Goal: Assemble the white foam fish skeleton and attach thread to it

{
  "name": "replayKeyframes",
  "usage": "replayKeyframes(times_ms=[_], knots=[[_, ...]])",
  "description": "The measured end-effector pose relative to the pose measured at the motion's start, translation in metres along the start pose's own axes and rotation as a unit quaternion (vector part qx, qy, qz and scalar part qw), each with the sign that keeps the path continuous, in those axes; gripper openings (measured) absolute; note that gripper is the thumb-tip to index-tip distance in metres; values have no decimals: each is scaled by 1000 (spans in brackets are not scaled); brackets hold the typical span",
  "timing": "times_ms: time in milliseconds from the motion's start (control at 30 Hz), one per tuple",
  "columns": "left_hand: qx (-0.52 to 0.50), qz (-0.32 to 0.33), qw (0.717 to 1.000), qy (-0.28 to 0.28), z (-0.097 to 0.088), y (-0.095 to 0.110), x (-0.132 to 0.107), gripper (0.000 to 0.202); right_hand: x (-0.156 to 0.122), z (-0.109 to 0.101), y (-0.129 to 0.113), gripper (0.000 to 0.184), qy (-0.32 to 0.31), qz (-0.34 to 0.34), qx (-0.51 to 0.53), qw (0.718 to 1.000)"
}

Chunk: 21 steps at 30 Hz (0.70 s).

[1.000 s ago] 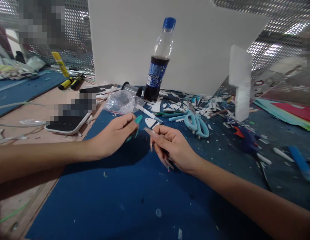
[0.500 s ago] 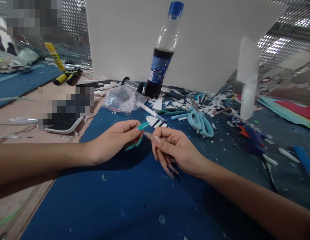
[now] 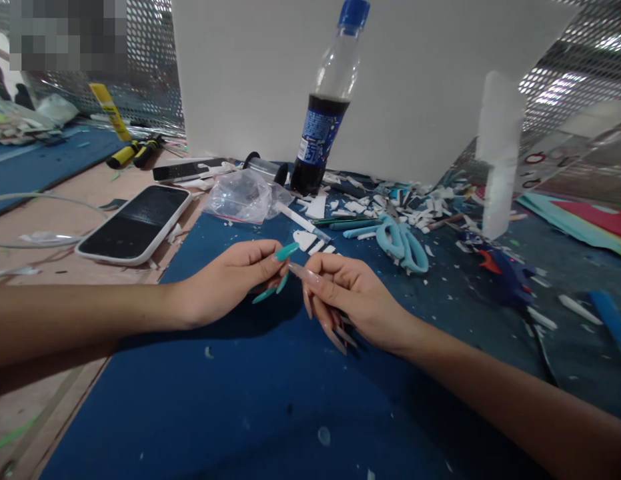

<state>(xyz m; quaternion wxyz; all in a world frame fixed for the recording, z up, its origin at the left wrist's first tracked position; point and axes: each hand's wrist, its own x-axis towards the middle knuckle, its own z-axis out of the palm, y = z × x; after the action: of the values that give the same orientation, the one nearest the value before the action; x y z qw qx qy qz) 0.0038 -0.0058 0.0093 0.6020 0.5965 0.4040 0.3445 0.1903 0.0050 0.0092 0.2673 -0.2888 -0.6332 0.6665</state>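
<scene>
My left hand (image 3: 240,273), with long turquoise nails, is closed in a pinch above the blue mat (image 3: 230,400). Facing it, my right hand (image 3: 350,293) with long pale pinkish nails pinches too, its lower fingers curled and pointing down. The fingertips of both hands nearly meet. Whatever lies between them is hidden or too small to make out. Just beyond the fingers are a white cut piece (image 3: 305,240), rounded at one end, and some small white strips. Light-blue scissors (image 3: 403,247) rest a little farther right, beside a white-and-clear pen (image 3: 303,223).
A cola bottle (image 3: 323,127) stands before a white board (image 3: 415,80). Behind the scissors lie many white scraps (image 3: 425,207). At left are a phone (image 3: 135,223), a clear plastic bag (image 3: 240,197) and a yellow glue tube (image 3: 110,110). A blue glue gun (image 3: 507,277) sits at right.
Both hands stay almost in the same place and keep their pinches. The left fingers have shifted very slightly. Nothing on the mat has visibly moved.
</scene>
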Motion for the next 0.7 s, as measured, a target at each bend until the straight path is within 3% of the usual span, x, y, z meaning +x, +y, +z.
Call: replayKeyframes(times_ms=[700], knots=[[43,29,999,-18,-2,1,-1,30,0,3,-3,28,3,9,-17,1000]])
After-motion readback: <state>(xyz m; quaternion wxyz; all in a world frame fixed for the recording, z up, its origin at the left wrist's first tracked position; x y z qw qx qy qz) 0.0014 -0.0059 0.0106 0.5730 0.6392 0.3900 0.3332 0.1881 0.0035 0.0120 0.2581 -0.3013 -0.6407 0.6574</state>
